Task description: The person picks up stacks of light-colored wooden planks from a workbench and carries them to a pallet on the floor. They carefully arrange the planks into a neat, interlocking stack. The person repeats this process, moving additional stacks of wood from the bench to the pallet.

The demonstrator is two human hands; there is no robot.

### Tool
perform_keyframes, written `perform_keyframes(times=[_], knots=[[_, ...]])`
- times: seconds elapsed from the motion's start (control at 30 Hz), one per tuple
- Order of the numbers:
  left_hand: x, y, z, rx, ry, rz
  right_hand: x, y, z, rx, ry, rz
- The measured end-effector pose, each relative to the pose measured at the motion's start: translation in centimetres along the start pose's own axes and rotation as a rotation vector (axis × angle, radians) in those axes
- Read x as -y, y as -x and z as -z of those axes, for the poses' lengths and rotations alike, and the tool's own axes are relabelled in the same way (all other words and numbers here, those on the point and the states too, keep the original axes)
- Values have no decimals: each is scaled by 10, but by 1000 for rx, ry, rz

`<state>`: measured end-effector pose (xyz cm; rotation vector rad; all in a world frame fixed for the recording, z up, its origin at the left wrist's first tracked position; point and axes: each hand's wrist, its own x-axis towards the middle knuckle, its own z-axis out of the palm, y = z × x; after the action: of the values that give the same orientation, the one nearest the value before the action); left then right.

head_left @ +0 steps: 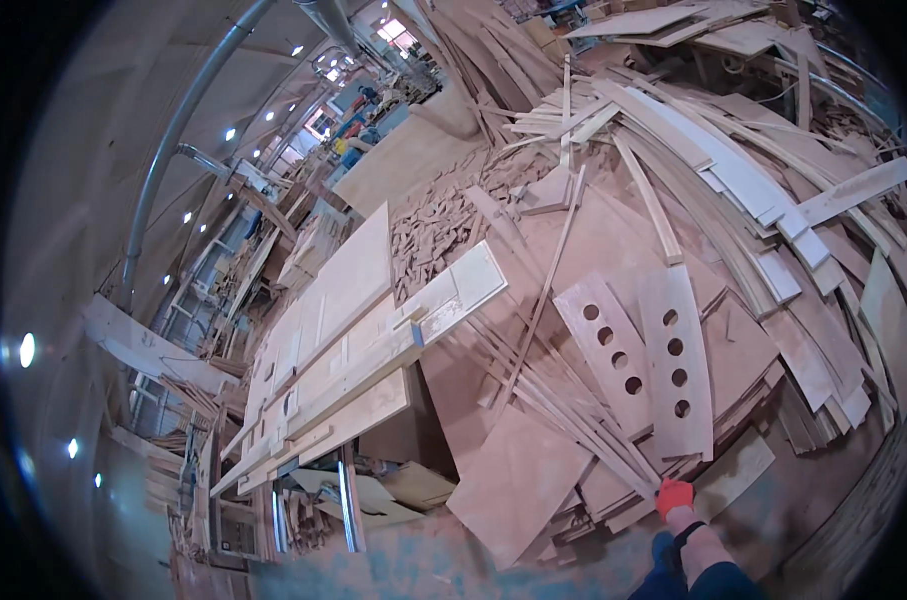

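Observation:
My right hand (675, 497), in a red glove with a dark band at the wrist, reaches in from the lower right. Its fingers look closed at the near end of some long thin wooden strips (613, 455). Exactly how many strips it grips is too small to tell. Just beyond lie two pale boards, each with a row of round holes: one board (600, 345) on the left and another board (695, 350) on the right. Broad brown plywood sheets (521, 480) lie beneath and beside the strips. My left hand is out of view.
Left of the pile stands a table (358, 420) bearing pale panels, with metal rails below. Small wood offcuts (433, 235) are heaped behind it. Long boards and white strips (738, 175) are stacked at the right. A silver duct (173, 130) runs overhead.

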<state>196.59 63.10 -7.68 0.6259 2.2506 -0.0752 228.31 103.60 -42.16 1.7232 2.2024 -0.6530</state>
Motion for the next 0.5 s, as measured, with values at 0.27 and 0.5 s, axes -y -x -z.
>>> perform_keyframes(times=[0.27, 0.5], knots=[[-3, 37, -33, 1, 89, 42, -6, 65, 91, 175, -211, 129], [58, 141, -120, 27, 175, 89, 7, 147, 144, 292, -755, 162]])
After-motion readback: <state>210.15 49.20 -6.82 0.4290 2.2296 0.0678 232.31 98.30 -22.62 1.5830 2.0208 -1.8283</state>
